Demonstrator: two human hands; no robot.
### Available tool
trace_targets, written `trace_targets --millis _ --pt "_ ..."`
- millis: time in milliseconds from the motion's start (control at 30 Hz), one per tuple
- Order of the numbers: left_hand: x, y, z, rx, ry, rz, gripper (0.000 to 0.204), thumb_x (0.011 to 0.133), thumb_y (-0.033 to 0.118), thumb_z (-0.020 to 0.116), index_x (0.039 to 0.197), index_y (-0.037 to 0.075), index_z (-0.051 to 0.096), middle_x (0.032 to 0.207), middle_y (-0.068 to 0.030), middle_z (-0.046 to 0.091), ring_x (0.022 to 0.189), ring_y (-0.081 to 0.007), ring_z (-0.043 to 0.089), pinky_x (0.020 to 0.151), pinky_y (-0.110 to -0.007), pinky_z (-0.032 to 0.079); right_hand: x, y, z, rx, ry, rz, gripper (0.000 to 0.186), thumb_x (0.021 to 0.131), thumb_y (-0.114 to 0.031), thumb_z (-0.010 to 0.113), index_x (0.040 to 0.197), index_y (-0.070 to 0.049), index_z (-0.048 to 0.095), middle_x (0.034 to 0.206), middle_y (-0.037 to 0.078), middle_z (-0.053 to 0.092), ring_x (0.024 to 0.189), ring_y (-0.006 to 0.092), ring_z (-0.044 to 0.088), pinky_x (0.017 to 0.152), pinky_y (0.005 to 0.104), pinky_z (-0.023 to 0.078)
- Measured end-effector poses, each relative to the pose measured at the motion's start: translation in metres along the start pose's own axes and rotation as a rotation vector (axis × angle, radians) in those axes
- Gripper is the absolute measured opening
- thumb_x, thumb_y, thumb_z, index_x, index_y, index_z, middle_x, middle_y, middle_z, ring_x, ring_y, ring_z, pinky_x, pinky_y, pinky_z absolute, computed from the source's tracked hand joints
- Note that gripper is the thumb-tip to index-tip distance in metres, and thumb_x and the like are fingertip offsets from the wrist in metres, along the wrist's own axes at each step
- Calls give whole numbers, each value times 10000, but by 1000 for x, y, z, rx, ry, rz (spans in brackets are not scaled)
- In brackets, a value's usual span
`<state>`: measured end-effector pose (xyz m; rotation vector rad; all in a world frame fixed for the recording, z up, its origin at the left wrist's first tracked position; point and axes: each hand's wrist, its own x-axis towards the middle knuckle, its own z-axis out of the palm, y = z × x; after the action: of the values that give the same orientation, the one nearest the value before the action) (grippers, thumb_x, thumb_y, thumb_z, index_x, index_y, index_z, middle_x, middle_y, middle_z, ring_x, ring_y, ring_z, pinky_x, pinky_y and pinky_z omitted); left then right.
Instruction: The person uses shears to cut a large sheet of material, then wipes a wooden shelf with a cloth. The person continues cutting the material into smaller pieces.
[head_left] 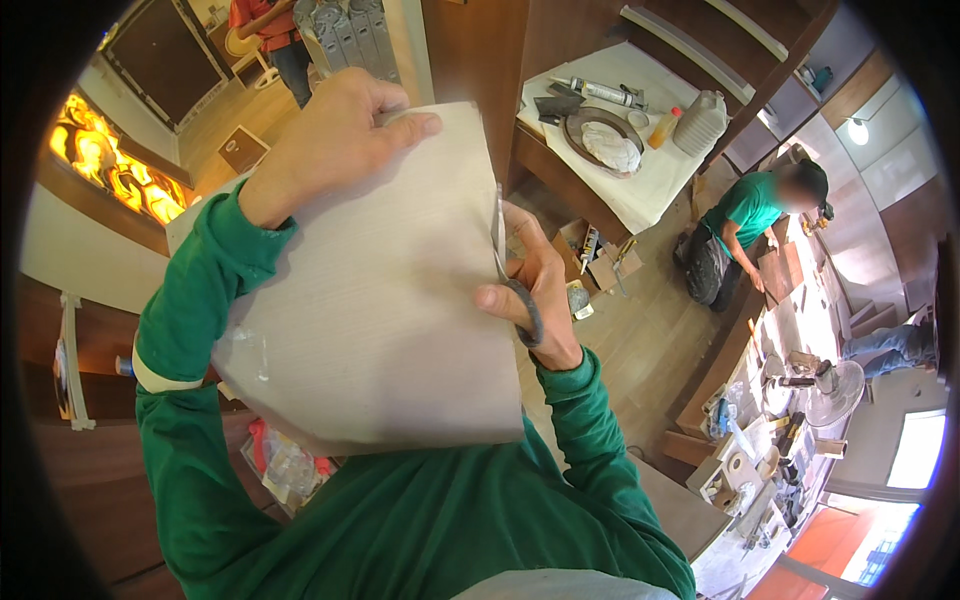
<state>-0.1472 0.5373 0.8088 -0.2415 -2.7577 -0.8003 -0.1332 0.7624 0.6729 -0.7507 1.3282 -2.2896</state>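
Observation:
A large pale beige sheet point(400, 280) with a faint grain is held up before my chest, covering much of my torso. My left hand point(335, 140) pinches its upper edge between thumb and fingers. At the sheet's right edge, my right hand point(537, 285) grips scissors point(527, 312) by their dark handle loops. The metal blades run upward along that edge, and how far they are spread cannot be made out. Both green-sleeved arms are bent around the sheet.
A covered table point(640, 195) holds a caulking tube point(605, 93), a round tray and a jug point(702, 122). To the right, a person in green point(750, 215) kneels by a cluttered bench with a fan point(832, 392). An open carton point(600, 255) stands on the floor. Another person point(272, 35) stands far left.

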Motion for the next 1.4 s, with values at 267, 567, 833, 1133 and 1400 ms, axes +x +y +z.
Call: trace_targets --millis 267,567,833,1133,1400 --pt "-1 -14 -14 59 11 54 354 892 276 698 721 -27 632 540 30 409 505 -53 350 447 -279 285 15 -5 8 -3 -24 71 843 767 -117 841 1405 35 312 971 194 712 804 167 694 669 241 521" --pt "-1 -27 -8 12 -32 -53 352 886 284 703 730 -24 637 529 17 382 494 -65 340 451 -294 282 12 13 12 -14 20 118 829 773 -98 832 1412 59 328 927 167 725 799 152 696 667 232 520" --pt "0 -18 -17 18 -22 42 376 884 292 704 720 -33 609 535 14 367 513 -75 330 461 -305 278 21 -2 17 -82 11 -43 916 714 -164 889 1413 44 335 973 178 715 850 190 703 718 254 544" --pt "3 -21 -11 -29 -21 54 363 876 268 710 694 -34 622 522 -37 402 497 -85 372 456 -306 314 11 -2 20 -47 74 130 734 753 -50 823 1345 55 402 1057 166 692 895 191 701 801 286 557" --pt "4 -11 -14 -2 -37 108 327 875 261 711 739 -31 655 516 -38 447 483 -85 382 452 -297 322 9 -12 24 -114 57 -22 867 733 -183 880 1388 29 352 970 180 711 840 180 702 701 256 540"
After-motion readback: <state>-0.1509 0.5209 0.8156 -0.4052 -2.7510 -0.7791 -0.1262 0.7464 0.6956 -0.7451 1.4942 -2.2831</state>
